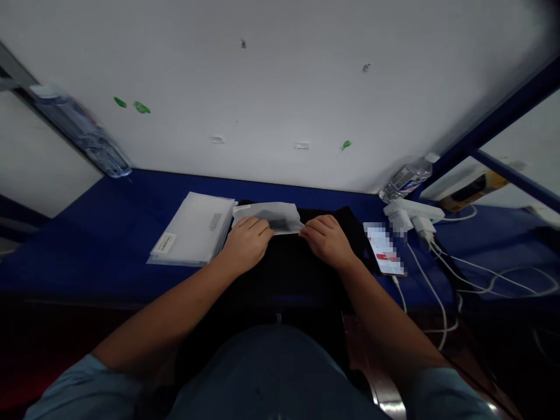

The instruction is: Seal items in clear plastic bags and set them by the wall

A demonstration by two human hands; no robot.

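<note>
Head view: at the centre of the frame both hands close on a crumpled translucent white plastic bag (280, 216). The left hand (245, 240) has its fingers curled over the bag's left end, and the right hand (327, 238) pinches its right corner. The bag lies on the far edge of a folded black cloth (284, 274), which rests on the blue table (109, 233) just in front of the person.

Left of centre, touching the cloth, sits a stack of flat clear plastic sleeves with a paper label (192, 236). Right of centre are a phone (385, 249), a white power strip (411, 213) with white cables (437, 280), and a clear water bottle (405, 178).

The work in hand looks like handling the bag at the cloth's edge. The thin film seems slippery, so both ends need an even hold.
</note>
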